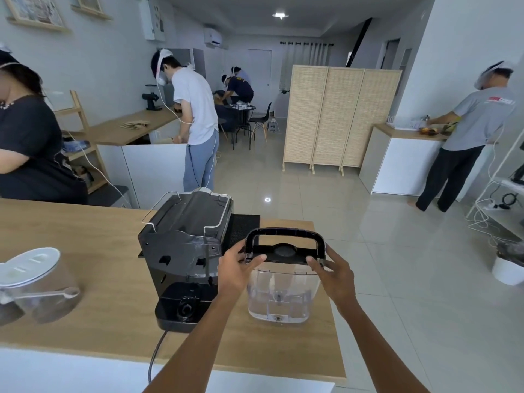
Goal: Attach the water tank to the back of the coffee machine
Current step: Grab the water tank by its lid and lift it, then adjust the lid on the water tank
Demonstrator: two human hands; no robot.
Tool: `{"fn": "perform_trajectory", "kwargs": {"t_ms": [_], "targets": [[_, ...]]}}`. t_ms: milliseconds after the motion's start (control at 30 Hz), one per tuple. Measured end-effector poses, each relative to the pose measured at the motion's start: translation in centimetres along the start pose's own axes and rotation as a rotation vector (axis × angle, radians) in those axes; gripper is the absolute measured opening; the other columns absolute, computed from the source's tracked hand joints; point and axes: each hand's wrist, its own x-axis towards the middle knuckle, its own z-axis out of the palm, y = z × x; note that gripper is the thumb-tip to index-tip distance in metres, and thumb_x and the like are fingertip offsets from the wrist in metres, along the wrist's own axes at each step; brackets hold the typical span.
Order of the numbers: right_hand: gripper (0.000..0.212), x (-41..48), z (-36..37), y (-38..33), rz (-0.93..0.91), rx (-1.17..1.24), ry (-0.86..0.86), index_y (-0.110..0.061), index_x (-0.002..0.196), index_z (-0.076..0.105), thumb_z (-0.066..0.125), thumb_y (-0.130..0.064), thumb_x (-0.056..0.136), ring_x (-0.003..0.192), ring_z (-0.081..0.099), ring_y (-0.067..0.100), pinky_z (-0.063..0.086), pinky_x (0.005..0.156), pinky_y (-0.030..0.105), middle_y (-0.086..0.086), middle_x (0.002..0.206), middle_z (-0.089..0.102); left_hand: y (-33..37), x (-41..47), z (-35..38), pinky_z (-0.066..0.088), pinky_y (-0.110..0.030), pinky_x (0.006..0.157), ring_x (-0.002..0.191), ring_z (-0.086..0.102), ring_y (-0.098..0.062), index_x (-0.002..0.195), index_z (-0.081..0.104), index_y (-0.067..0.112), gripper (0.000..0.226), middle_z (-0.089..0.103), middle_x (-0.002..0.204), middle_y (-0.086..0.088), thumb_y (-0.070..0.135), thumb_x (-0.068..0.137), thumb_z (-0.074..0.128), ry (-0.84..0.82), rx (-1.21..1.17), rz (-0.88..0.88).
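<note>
A clear plastic water tank (280,293) with a black lid and a raised black handle stands upright on the wooden counter (85,239), just right of the black coffee machine (184,242). The machine's back faces me, its empty rear base with a round socket at the bottom. My left hand (235,270) grips the left end of the tank's lid. My right hand (337,275) grips its right end. The tank is apart from the machine's back.
A clear jar (37,282) with a white lid and a scoop sits at the counter's left. A black mat (245,226) lies behind the tank. The machine's power cord (154,355) hangs over the front edge. Several people work at other counters; a folding screen (340,117) stands beyond.
</note>
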Motion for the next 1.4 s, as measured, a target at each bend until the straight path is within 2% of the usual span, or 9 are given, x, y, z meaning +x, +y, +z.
{"fn": "perform_trajectory", "kwargs": {"t_ms": [167,267,467,600,733,833,933,1100,1400], "targets": [[0.056,-0.1,0.0,-0.6,-0.015,0.03,0.029,-0.041,0.134,0.055,0.074,-0.043,0.081,0.104,0.061,-0.007,0.038,0.081,0.001,-0.011,0.104,0.075,0.4,0.0,-0.1,0.053,-0.013,0.072,0.08,0.068,0.005,0.106,0.067,0.019,0.037,0.071,0.084,0.017,0.034,0.077,0.083,0.011,0.079,0.001],[0.052,0.0,0.0,-1.0,0.005,0.032,0.036,-0.04,0.137,0.053,0.061,-0.051,0.088,0.119,0.056,0.004,0.04,0.097,0.019,-0.007,0.123,0.069,0.3,0.3,0.0,0.056,-0.023,0.069,0.071,0.068,0.004,0.097,0.063,0.019,0.033,0.071,0.076,0.014,0.036,0.077,0.083,0.013,0.11,0.004],[0.046,0.6,0.3,-2.7,0.014,-0.021,0.034,-0.038,0.134,0.056,0.049,-0.056,0.092,0.081,0.063,-0.002,0.042,0.073,0.012,-0.017,0.1,0.066,-0.6,0.5,0.2,0.061,-0.041,0.075,0.076,0.073,-0.012,0.101,0.062,0.016,0.044,0.075,0.081,0.004,0.046,0.075,0.081,0.008,0.111,0.043],[0.054,1.2,0.5,-2.4,0.033,-0.035,0.025,-0.042,0.134,0.055,0.047,-0.067,0.087,0.096,0.066,0.012,0.05,0.091,0.03,-0.009,0.116,0.071,-0.2,0.3,0.1,0.062,-0.037,0.077,0.079,0.073,-0.013,0.1,0.065,0.021,0.062,0.076,0.087,0.004,0.077,0.074,0.06,0.027,0.124,0.039],[0.055,1.2,0.5,-2.5,0.051,-0.03,0.004,-0.042,0.136,0.053,0.047,-0.066,0.088,0.088,0.066,0.008,0.046,0.083,0.025,-0.01,0.112,0.071,1.2,0.5,0.2,0.049,-0.034,0.086,0.096,0.067,-0.016,0.1,0.063,0.017,0.066,0.073,0.096,0.0,0.075,0.087,0.035,0.047,0.138,-0.056],[0.052,1.0,0.3,-2.7,0.055,-0.031,-0.015,-0.04,0.139,0.051,0.048,-0.06,0.091,0.079,0.061,-0.002,0.04,0.07,0.014,-0.012,0.103,0.068,1.7,0.9,0.8,0.046,-0.043,0.098,0.106,0.064,-0.026,0.128,0.054,0.022,0.073,0.069,0.105,-0.006,0.075,0.09,0.023,-0.106,0.111,-0.166],[0.053,1.0,0.1,-2.7,0.066,-0.024,-0.047,-0.04,0.142,0.047,0.048,-0.058,0.092,0.077,0.058,-0.001,0.04,0.068,0.013,-0.014,0.097,0.066,1.8,1.0,0.8,0.038,-0.037,0.092,0.091,0.057,-0.009,0.139,0.047,0.03,0.053,0.06,0.093,0.006,0.059,0.1,0.026,-0.14,0.02,-0.208],[0.07,0.8,-0.1,-2.1,0.103,-0.04,-0.135,-0.036,0.154,0.019,0.042,-0.06,0.093,0.108,0.056,0.023,0.035,0.087,0.029,0.001,0.118,0.058,1.2,1.5,0.1,0.022,-0.05,0.12,0.147,0.031,-0.026,0.15,0.034,0.045,0.052,0.04,0.157,0.003,0.059,0.1,0.029,-0.22,-0.008,-0.193],[0.071,-0.4,0.0,-0.4,0.065,0.006,-0.198,-0.035,0.155,0.011,0.045,-0.052,0.094,0.134,0.046,0.026,0.032,0.1,0.03,0.001,0.15,0.044,0.0,-0.1,-0.4,0.018,-0.046,0.119,0.151,0.024,-0.02,0.151,0.027,0.05,0.048,0.028,0.164,0.008,0.048,0.104,0.031,-0.283,-0.058,-0.115]]}}
